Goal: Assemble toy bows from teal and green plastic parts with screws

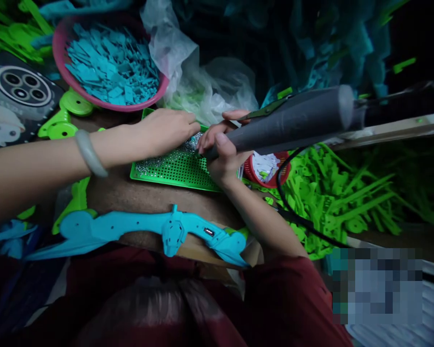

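Note:
My right hand (222, 154) is wrapped round a grey electric screwdriver (289, 120), its tip down on a green perforated tray (169, 171) that holds a heap of small silver screws (188, 144). My left hand (166, 130), with a pale bangle on the wrist, rests knuckles-up on the tray's far edge, its fingertips bent down into the screws; what they pinch is hidden. A long blue plastic toy part (159, 231) lies on the brown board in front of me, nearer than the tray.
A pink bowl (63, 58) of blue plastic bits stands at the back left, with crumpled clear bags (202, 82) beside it. A small red basket (271, 168) sits right of the tray. Green plastic parts (332, 197) pile up on the right. A black cable (292, 212) trails from the screwdriver.

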`<state>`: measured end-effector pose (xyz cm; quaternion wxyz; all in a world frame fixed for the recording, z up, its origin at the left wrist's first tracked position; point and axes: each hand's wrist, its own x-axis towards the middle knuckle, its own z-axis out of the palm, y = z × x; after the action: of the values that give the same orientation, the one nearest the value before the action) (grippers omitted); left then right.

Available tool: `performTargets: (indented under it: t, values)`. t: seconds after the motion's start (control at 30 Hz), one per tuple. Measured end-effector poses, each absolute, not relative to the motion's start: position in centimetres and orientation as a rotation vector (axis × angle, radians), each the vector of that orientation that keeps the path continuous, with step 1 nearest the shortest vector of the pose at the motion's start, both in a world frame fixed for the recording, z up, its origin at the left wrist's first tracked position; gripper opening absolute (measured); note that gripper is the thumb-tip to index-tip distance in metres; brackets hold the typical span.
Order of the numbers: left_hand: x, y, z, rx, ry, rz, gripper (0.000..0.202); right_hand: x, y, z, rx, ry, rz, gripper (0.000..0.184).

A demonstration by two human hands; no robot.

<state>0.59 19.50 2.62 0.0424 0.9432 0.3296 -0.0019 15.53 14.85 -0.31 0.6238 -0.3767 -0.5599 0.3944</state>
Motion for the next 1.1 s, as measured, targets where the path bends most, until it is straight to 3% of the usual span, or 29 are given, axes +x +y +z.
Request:
performTargets:
  t: [0.27,0.43,0.53,0.77,0.9,1.1]
  values:
    - [-1.6,17.6,5.7,2.840,1.361,-0.047,0.021,16.8,14.4,1.9,-0.725,-1.234,0.854,0.028]
    - [0.7,15.7,4.2,2.928,0.768,0.268,0.019,17.1,14.4,2.4,-0.871,-1.254,0.803,0.040]
    - [2.0,15.6,2.9,2.821,0.675,0.411,0.015,16.9,14.5,2.6,-0.819,-1.225,0.809,0.041]
    - [-0.1,16.2,2.6,3.006,0.772,0.264,0.020,18.4,14.1,4.8,-0.735,-1.175,0.738,0.030]
    - [2.0,15.9,1.4,3.021,0.427,0.390,0.022,19.0,14.6,5.5,-0.810,-1.168,0.613,0.028]
    - [6.2,16.6,-0.6,3.021,0.177,0.278,0.024,20.3,14.6,6.0,-0.800,-1.086,0.574,0.018]
